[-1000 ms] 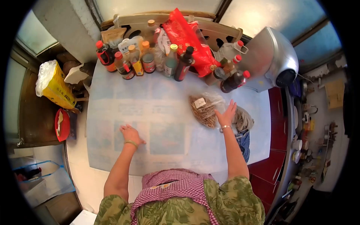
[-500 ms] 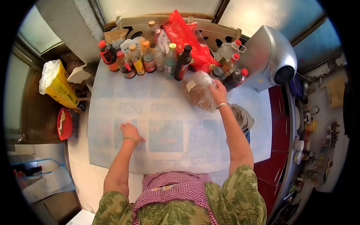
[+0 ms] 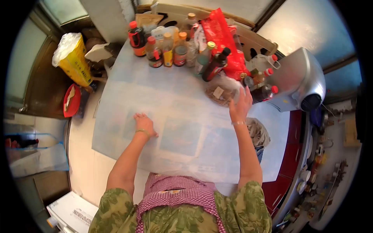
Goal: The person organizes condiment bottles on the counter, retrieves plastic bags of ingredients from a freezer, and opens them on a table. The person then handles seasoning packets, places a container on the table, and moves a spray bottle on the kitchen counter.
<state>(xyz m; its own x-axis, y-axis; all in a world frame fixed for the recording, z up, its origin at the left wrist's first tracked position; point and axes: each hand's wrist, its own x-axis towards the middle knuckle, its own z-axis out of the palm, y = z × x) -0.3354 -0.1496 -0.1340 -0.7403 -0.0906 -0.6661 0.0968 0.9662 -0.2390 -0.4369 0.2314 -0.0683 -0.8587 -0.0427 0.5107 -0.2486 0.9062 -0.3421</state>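
My left hand [image 3: 144,125] lies on the pale table cover [image 3: 124,93] with its fingers apart and nothing held. At the right, my right hand [image 3: 241,105] has its fingers spread at the edge of a clear plastic bag [image 3: 222,91] of brown, stick-like pieces with a white label. The bag rests on the table just in front of a dark bottle [image 3: 217,65] and a red package [image 3: 223,39]. A crumpled grey-brown cloth or bag [image 3: 258,133] lies nearer me, right of my right forearm.
Several sauce bottles [image 3: 154,53] line the table's back edge. A silver appliance [image 3: 297,77] stands at the back right. Off the table's left side are a yellow bag [image 3: 74,62] and a red basin [image 3: 72,101]; a white box [image 3: 74,211] is at the lower left.
My right hand lifted the plastic bag, moved it back toward the bottles and set it down, its fingers now opened. My left hand stayed on the table. The view has tilted.
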